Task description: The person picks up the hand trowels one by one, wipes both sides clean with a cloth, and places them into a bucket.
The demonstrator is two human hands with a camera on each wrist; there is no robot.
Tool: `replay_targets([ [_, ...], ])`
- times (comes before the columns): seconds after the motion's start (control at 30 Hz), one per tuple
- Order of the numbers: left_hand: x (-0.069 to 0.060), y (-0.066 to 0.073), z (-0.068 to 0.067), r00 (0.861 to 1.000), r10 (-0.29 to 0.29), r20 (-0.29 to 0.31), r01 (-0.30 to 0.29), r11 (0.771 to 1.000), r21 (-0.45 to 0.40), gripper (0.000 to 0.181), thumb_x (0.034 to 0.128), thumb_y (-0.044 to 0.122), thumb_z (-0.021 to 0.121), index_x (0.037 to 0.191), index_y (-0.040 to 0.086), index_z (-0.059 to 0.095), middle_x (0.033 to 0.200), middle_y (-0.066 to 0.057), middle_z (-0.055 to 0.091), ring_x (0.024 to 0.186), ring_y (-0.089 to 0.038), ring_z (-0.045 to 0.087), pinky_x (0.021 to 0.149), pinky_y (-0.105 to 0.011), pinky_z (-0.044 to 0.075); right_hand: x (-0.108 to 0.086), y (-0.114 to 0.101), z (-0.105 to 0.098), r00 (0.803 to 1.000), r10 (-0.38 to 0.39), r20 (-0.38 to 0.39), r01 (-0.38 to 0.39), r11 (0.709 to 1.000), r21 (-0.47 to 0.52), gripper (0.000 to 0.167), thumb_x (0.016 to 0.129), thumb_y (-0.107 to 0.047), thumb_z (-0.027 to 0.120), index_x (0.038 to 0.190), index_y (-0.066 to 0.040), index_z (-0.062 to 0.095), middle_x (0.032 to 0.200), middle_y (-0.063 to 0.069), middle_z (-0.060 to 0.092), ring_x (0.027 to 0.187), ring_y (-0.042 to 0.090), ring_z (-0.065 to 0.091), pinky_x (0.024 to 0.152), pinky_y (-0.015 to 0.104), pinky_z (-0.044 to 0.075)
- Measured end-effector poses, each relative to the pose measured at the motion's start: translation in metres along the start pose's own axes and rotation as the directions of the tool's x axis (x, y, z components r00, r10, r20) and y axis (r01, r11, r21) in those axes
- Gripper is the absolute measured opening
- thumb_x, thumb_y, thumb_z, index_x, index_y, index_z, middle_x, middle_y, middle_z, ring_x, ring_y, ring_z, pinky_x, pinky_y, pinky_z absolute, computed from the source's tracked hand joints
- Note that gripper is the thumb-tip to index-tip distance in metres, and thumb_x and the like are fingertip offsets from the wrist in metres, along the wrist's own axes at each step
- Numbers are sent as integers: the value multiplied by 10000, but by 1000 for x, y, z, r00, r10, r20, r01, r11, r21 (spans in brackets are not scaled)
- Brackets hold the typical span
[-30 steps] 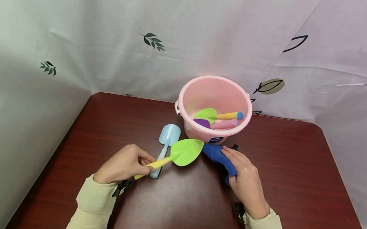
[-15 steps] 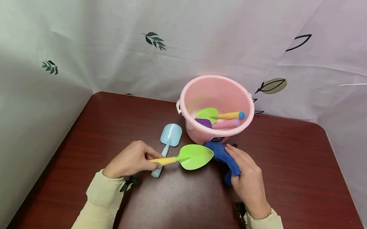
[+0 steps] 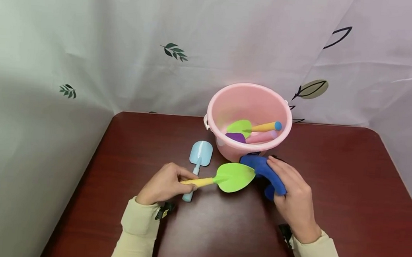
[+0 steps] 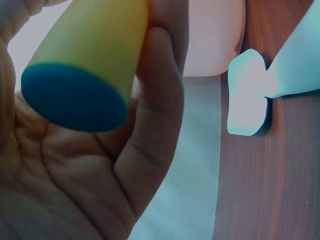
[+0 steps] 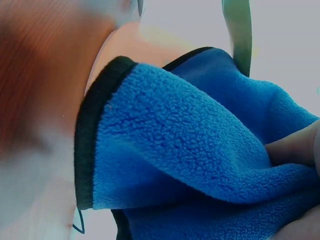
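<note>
My left hand (image 3: 168,183) pinches the yellow handle of a green toy shovel (image 3: 234,177), whose blade tip meets a blue cloth (image 3: 265,170). In the left wrist view the handle's blue end (image 4: 75,97) shows against the palm. My right hand (image 3: 296,196) grips the cloth; the right wrist view shows its fleecy folds with dark edging (image 5: 170,130) and the green blade (image 5: 237,35) behind them. A light blue shovel (image 3: 201,153) lies on the table, its handle partly behind my left hand.
A pink bucket (image 3: 215,123) stands at the back of the dark red table (image 3: 334,185), just beyond the cloth. Inside lie a second green shovel (image 3: 240,127) with a yellow handle and a purple shovel (image 3: 236,137) with a pink handle. A pale patterned curtain (image 3: 132,59) surrounds the table.
The green shovel has moved right along with my left hand, its blade now against the cloth and its handle more level. My right hand still holds the cloth. The head view has shifted slightly.
</note>
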State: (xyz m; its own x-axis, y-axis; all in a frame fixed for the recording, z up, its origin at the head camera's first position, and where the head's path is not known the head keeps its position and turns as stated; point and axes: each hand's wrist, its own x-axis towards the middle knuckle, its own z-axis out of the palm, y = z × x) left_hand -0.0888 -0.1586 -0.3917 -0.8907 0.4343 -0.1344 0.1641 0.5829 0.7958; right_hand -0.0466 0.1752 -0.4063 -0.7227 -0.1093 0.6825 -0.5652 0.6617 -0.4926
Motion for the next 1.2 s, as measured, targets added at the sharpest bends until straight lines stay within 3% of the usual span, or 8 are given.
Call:
replay_targets([
  [0.17, 2, 1, 3, 1000, 17, -14, -16, 999, 37, 234, 770, 103, 791, 963, 233, 818, 789, 164, 716, 638, -73, 581, 555, -241, 478, 1, 1, 0, 997, -29, -69, 31, 999, 22, 529, 763, 165, 553, 1247, 5, 693, 1265, 155, 674, 1144, 338, 630, 1102, 248, 380],
  [0.37, 6, 3, 14, 999, -22, -32, 22, 1000, 0, 210, 763, 126, 821, 944, 231, 821, 760, 164, 719, 684, -97, 619, 586, -256, 501, 4, -3, 2, 987, -100, -126, 106, 994, 41, 382, 859, 38, 542, 1203, 29, 709, 1218, 182, 690, 1130, 333, 643, 1089, 284, 409],
  [0.57, 11, 6, 20, 992, -71, -103, 68, 997, -35, 148, 764, 176, 843, 896, 238, 821, 725, 123, 699, 743, -126, 625, 638, -288, 524, 4, -7, 3, 984, -138, -112, 140, 990, 5, 372, 1009, -181, 483, 1212, 44, 698, 1232, 196, 681, 1142, 350, 633, 1109, 319, 390],
  [0.7, 15, 7, 23, 990, -82, -117, 76, 996, -52, 129, 759, 166, 846, 878, 209, 821, 729, 91, 693, 729, -141, 614, 628, -300, 515, 3, -14, 4, 977, -183, -107, 186, 982, 24, 365, 1010, -155, 473, 1198, 66, 694, 1220, 215, 679, 1160, 331, 630, 1109, 313, 387],
  [0.83, 15, 9, 24, 988, -85, -133, 77, 995, -62, 130, 757, 174, 852, 882, 195, 822, 736, 75, 692, 723, -164, 620, 620, -306, 514, 0, -18, 9, 970, -236, -52, 240, 967, 87, 362, 911, -7, 512, 1223, 69, 678, 1246, 212, 666, 1183, 343, 618, 1115, 315, 382],
  [1.0, 16, 11, 26, 986, -79, -146, 69, 995, -76, 147, 756, 178, 859, 898, 171, 821, 745, 56, 700, 715, -192, 620, 609, -300, 507, -4, -20, 12, 962, -253, 105, 239, 963, 128, 647, 668, 180, 584, 1289, 13, 659, 1322, 164, 637, 1237, 321, 588, 1134, 283, 345],
  [1.2, 16, 14, 29, 985, -77, -156, 58, 991, -124, 138, 771, 175, 853, 905, 164, 824, 752, 52, 714, 710, -214, 624, 599, -299, 499, -9, -21, 13, 923, -255, 288, 227, 966, 127, 823, 569, 224, 575, 1342, -50, 636, 1371, 112, 614, 1271, 291, 570, 1153, 249, 296],
])
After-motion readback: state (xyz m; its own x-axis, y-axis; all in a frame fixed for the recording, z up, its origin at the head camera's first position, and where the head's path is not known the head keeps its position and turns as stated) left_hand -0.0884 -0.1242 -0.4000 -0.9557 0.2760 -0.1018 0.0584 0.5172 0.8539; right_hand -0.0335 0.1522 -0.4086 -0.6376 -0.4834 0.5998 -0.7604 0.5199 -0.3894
